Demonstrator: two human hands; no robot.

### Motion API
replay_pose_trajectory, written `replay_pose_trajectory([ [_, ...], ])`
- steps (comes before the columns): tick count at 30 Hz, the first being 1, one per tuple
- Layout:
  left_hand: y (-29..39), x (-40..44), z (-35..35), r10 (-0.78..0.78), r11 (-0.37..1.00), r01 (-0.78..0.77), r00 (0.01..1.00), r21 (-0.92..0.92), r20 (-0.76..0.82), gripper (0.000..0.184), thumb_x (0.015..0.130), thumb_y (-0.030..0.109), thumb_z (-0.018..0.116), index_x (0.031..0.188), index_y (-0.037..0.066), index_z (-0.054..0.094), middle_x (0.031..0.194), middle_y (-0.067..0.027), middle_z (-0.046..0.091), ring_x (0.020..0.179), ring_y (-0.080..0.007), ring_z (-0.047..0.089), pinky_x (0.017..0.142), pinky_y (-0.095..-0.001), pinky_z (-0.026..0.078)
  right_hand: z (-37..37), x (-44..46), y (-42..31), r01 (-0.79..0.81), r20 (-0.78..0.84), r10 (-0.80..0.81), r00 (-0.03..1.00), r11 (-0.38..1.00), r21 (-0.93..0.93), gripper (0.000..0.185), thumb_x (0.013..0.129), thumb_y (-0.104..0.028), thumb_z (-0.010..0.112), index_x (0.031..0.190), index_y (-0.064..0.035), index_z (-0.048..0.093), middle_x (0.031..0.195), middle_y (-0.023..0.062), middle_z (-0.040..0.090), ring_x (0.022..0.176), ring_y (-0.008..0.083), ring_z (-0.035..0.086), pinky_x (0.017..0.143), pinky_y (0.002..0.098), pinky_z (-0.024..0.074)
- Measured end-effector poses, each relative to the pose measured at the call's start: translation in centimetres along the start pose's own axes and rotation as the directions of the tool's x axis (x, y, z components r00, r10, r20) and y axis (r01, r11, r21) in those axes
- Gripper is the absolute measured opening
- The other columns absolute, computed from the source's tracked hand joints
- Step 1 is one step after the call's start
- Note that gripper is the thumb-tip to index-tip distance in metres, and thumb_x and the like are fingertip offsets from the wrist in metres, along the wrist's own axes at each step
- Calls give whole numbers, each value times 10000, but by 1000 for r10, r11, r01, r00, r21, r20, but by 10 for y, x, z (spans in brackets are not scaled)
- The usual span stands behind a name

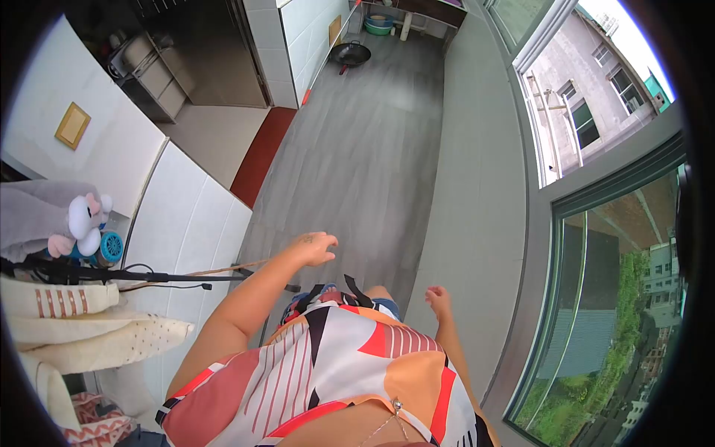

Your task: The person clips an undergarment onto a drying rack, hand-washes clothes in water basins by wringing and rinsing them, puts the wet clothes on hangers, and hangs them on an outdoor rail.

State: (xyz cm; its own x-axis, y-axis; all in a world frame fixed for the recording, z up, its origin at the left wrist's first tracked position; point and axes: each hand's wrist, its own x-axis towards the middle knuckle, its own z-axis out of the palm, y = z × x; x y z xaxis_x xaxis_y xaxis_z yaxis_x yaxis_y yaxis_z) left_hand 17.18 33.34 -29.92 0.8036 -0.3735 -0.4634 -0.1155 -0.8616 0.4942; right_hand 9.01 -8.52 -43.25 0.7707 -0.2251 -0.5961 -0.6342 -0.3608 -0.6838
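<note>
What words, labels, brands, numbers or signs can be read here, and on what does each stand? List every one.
No text can be read anywhere in the picture.
Left hand: dark mark on its back, too small to tell whether it is writing.
Blue round device: too small and blurred to read.
Patterned top: shapes and stripes, no lettering visible.
Building outside: no legible sign.

One head-worn view — looking steeply down and forward.
</note>
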Motion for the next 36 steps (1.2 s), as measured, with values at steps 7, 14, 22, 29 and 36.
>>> replay_pose_trajectory([
  [7, 76, 216, -102, 372, 921, -359, 925, -151, 75, 381, 816, 291, 601, 1158, 129, 555, 1080, -93, 591, 1018, -264, 563, 860, -393, 446, -26, 74, 116, -647, 55, 646, 762, 763, 10, 199, 781, -176, 606, 956, -79, 610, 779, 47, 634, 606, 173, 608, 517, 332, 453],
  [14, -41, 359, -193, -237, 948, 187, 954, 256, 181, 420, 820, 330, 621, 1210, 190, 550, 1197, -83, 584, 1121, -267, 545, 909, -404, 455, -64, 313, -95, -433, 133, 516, 846, 811, -392, 301, 757, -199, 639, 1017, -47, 644, 917, 95, 656, 744, 187, 631, 621, 312, 501],
  [22, -174, 448, -268, -626, 553, 404, 778, -728, -44, 348, 782, 196, 666, 1097, 68, 594, 919, -97, 644, 770, -199, 626, 674, -341, 504, -70, 595, -554, 384, -2, -389, 921, 909, -162, 283, 795, -172, 596, 1034, -24, 621, 865, 67, 654, 770, 152, 617, 692, 284, 483],
  [29, -254, 676, -367, -560, 731, 487, 828, -478, -13, 357, 751, 210, 686, 1056, 37, 616, 989, -132, 652, 886, -240, 627, 772, -359, 500, -64, 702, -687, 527, 313, -437, 843, 785, -326, 312, 793, -237, 603, 1061, -79, 614, 985, 110, 661, 933, 261, 626, 814, 352, 487],
  [36, -156, 931, -617, -299, 875, 148, 914, -460, -275, 361, 793, 224, 640, 1112, 63, 590, 971, -109, 640, 912, -228, 612, 800, -335, 479, -148, 822, -504, -195, -35, 196, 980, 906, -375, 305, 732, -234, 628, 961, -35, 657, 944, 163, 666, 818, 255, 660, 706, 398, 510],
])
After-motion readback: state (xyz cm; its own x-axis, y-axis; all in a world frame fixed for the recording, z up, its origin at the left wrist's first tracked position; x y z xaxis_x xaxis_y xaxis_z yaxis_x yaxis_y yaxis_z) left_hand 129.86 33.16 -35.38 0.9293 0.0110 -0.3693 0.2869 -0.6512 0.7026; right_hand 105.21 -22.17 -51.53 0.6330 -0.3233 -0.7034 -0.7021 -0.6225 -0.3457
